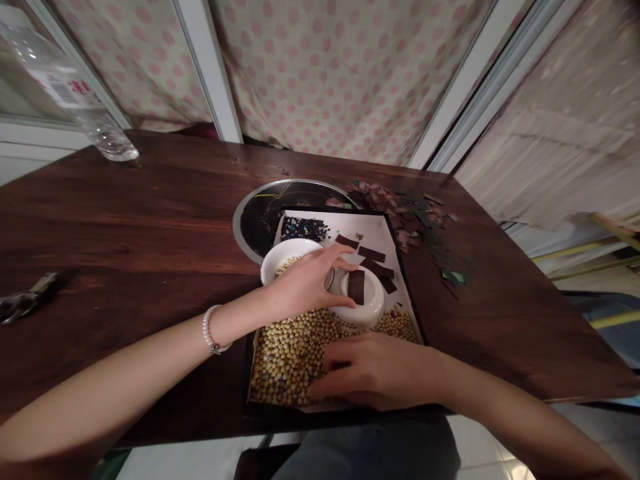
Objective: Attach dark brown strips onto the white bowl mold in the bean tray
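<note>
My left hand [310,280], wearing a pearl bracelet [209,330], reaches over the tray. Its thumb and fingers close around the foot of an upturned white bowl [373,310]. A dark brown strip [356,287] lies on the bowl's base between thumb and fingertips. Below it, my right hand [383,370] rests low over the yellowish beans [285,357], fingers bent and apart, with nothing visible in them. Partly behind my left hand stands another white bowl [285,250] with some beans inside. The black-rimmed tray [415,307] has a white lining.
Black beads [303,229] and brown strips [373,255] lie in the tray's far part. A round dark plate [260,220] sits behind it. Torn brown and green scraps [415,213] spread to the right. A water bottle [75,87] stands far left; a metal tool [30,297] lies nearer.
</note>
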Demonstrator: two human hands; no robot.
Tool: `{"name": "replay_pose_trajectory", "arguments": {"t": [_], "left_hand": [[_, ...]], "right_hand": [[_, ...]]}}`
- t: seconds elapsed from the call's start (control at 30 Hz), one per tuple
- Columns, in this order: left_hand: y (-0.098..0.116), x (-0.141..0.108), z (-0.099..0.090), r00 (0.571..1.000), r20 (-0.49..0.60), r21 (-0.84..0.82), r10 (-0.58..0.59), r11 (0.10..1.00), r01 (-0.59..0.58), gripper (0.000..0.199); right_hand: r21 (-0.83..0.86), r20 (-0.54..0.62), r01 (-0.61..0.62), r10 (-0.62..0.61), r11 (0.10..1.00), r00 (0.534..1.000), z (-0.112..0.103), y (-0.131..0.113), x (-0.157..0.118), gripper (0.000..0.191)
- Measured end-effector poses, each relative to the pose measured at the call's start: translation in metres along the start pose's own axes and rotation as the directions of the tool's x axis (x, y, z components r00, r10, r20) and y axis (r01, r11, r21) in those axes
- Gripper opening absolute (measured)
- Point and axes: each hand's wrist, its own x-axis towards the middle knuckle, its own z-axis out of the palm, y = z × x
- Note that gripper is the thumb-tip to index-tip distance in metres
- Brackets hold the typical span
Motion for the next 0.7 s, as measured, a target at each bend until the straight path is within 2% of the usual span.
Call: {"name": "replay_pose_trajectory", "arguments": {"t": [0.1,0.23,0.43,0.57,0.7], "left_hand": [[0.0005,0.0002,-0.0001,1.000,0.005,-0.001,-0.006,1.000,0.006,0.069],[0.0001,0.0001,0.0004,1.000,0.003,-0.001,-0.002,1.000,0.002,0.068],[-0.0004,-0.0003,0.0000,1.000,0.007,0.000,-0.005,1.000,0.005,0.070],[-0.0027,-0.0010,0.0008,1.000,-0.003,0.013,-0.008,1.000,0.008,0.071],[-0.0057,-0.0009,0.0030,0.999,-0.025,0.029,0.024,0.999,-0.024,0.073]], "right_hand": [[0.078,0.011,0.067,-0.068,0.995,0.998,-0.0006,0.0011,0.0014,0.022],[0.129,0.021,0.051,-0.054,0.990,0.998,0.0015,0.0039,0.0022,0.016],[0.120,0.003,0.031,-0.032,0.992,0.999,0.0023,0.0048,0.0017,0.016],[0.094,-0.034,0.040,-0.037,0.995,0.999,0.0038,0.0056,0.0001,0.018],[0.163,-0.105,0.030,-0.013,0.986,0.994,0.0037,0.0059,-0.0015,0.017]]}}
